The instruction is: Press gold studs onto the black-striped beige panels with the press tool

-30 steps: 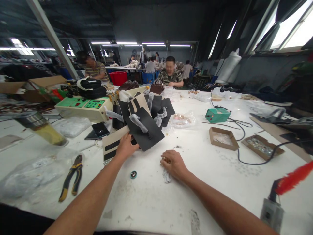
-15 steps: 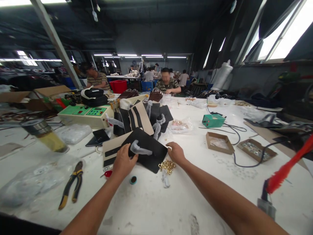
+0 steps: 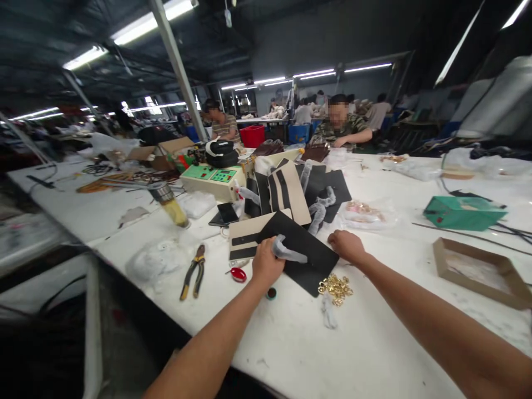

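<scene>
A flat black panel (image 3: pixel 305 280) lies at an angle in front of me, with a plastic-wrapped strap (image 3: pixel 295 256) attached on top. My left hand (image 3: pixel 268 265) is closed on the panel's left side, its fingers against the wrapped strap's end. At the right corner, my right hand (image 3: pixel 348 246) has curled fingers on the panel's edge; some fingertips are hidden. Beneath the panel's left part rests a beige panel with black strips (image 3: pixel 245 238). A pile of small gold metal fittings (image 3: pixel 337 289) sits by the near right corner, beside a crumpled plastic scrap (image 3: pixel 328 313).
Behind is a heap of black and beige panels (image 3: pixel 291 191). Pliers (image 3: pixel 193 274), a red oval object (image 3: pixel 238 275) and a small round pot (image 3: pixel 271 293) are on the left. A green box (image 3: pixel 463 213) and cardboard tray (image 3: pixel 482 271) stand right. A co-worker (image 3: pixel 343 124) sits opposite.
The view has turned left, so everything sits further right. My left hand has closed in at the wrapped strap's end, while my right hand stays by the panel's right corner with fingers more curled.
</scene>
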A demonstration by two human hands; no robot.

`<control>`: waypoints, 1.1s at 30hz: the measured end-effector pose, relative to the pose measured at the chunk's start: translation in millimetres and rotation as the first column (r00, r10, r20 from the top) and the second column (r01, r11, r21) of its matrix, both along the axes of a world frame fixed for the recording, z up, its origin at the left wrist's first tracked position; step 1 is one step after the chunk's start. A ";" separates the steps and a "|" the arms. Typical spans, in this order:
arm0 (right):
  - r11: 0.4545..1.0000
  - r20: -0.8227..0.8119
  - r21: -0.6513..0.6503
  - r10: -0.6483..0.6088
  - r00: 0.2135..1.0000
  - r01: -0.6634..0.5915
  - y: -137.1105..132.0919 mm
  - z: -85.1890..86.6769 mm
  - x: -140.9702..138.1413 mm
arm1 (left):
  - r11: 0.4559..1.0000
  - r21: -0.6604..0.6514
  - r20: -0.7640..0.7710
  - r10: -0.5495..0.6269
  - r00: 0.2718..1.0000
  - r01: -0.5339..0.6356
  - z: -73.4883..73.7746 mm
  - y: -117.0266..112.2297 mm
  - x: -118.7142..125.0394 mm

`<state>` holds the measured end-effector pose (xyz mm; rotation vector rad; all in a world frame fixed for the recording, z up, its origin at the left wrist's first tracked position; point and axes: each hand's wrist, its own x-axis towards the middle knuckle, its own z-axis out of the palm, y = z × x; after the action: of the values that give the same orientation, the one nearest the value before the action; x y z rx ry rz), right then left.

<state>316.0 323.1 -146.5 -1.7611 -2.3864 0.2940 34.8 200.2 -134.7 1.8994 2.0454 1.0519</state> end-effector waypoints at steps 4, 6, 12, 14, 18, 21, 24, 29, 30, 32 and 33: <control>0.999 -0.001 -0.035 0.017 1.000 -0.017 -28.0 2.1 9.1 | 1.000 0.009 0.072 0.016 0.997 -0.017 -6.7 -3.7 -1.5; 0.999 -0.008 -0.044 -0.010 1.000 0.010 -45.9 3.9 14.2 | 0.999 0.022 0.128 0.021 0.992 -0.024 -9.4 -15.6 -1.0; 0.993 -0.118 -0.064 -0.104 0.988 0.097 -92.0 4.9 26.7 | 0.994 0.099 0.245 0.022 0.969 -0.048 -17.1 -95.4 18.5; 0.990 -0.192 -0.053 -0.136 0.972 0.128 -106.1 1.9 28.4 | 0.993 0.110 0.213 -0.061 0.975 0.038 -19.2 -122.6 37.8; 0.980 -0.373 -0.006 -0.187 0.909 0.199 -136.5 -9.5 26.2 | 0.963 -0.040 -0.052 -0.270 0.962 0.268 -23.2 -143.6 88.1; 0.966 -0.498 0.030 -0.208 0.842 0.256 -159.0 -20.7 23.8 | 0.961 -0.088 -0.132 -0.273 0.953 0.263 -26.5 -134.7 113.8; 0.938 -0.600 0.068 -0.235 0.765 0.341 -178.9 -30.5 23.9 | 0.964 -0.068 -0.169 -0.264 0.950 0.256 -28.4 -130.7 121.1; 0.899 -0.729 0.196 -0.133 0.672 0.390 -208.2 -27.7 15.6 | 0.975 0.032 -0.182 -0.209 0.961 0.218 -20.6 -155.3 85.8; 0.909 -0.741 0.244 -0.051 0.669 0.339 -214.0 -22.8 8.0 | 0.982 0.056 -0.181 -0.168 0.969 0.181 -17.9 -161.5 67.4; 0.930 -0.730 0.330 0.141 0.669 0.164 -224.3 -9.6 -17.7 | 0.994 0.093 -0.182 -0.045 0.982 0.063 -12.7 -170.9 18.7; 0.936 -0.708 0.348 0.227 0.669 0.051 -228.0 -1.8 -35.7 | 0.994 0.106 -0.187 0.029 0.982 -0.010 -10.6 -173.6 -9.9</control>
<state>280.3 95.0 -148.4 -1.0576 -1.7702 0.4683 24.9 26.7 -145.3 2.1092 2.1513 1.0383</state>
